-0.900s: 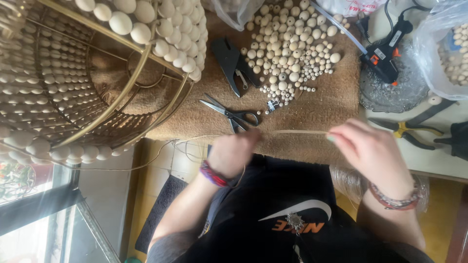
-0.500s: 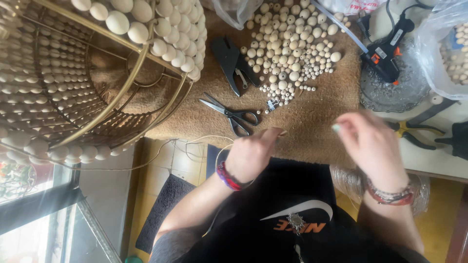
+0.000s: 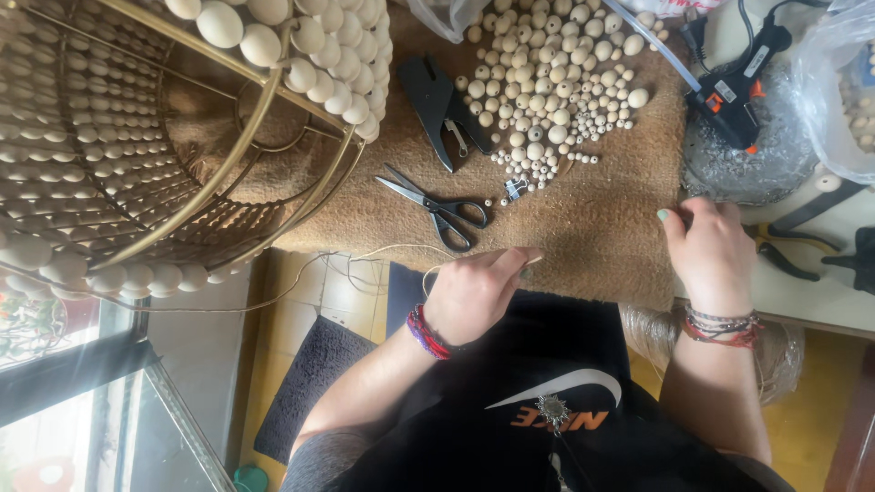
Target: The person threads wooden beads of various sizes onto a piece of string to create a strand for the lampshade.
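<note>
Moved since half a second ago: right hand (image 3: 713, 253) out toward 3 o'clock, away from the left, now at the edge of the brown mat (image 3: 602, 228); left hand (image 3: 474, 293) lowered slightly toward 6 o'clock. Beads, scissors and frame unchanged.

Item 1, left hand: closed into a loose fist, thumb and forefinger pinched together on the end of a thin pale cord (image 3: 394, 250). Cord trailing off toward 9 o'clock, looping over the mat edge and running under the beaded wire frame (image 3: 182, 137).

Item 2, right hand: palm down, fingers curled together with tips on the mat, thumb spread toward 9 o'clock. Cannot tell whether anything is held beneath. Yellow-handled pliers (image 3: 793, 246) just beside it at 3 o'clock.

Item 3, at 12 o'clock of the hands: scissors (image 3: 437, 208), black hand punch (image 3: 442, 105), heap of wooden beads (image 3: 547, 82), small metal clip (image 3: 516, 189). Glue gun (image 3: 738, 87) at 1 o'clock.

Step in hand, as judged: cord end readied in the left pinch, no bead on it yet. Next move likely calls for a steady cord tip and a bead fetched from the heap.
</note>
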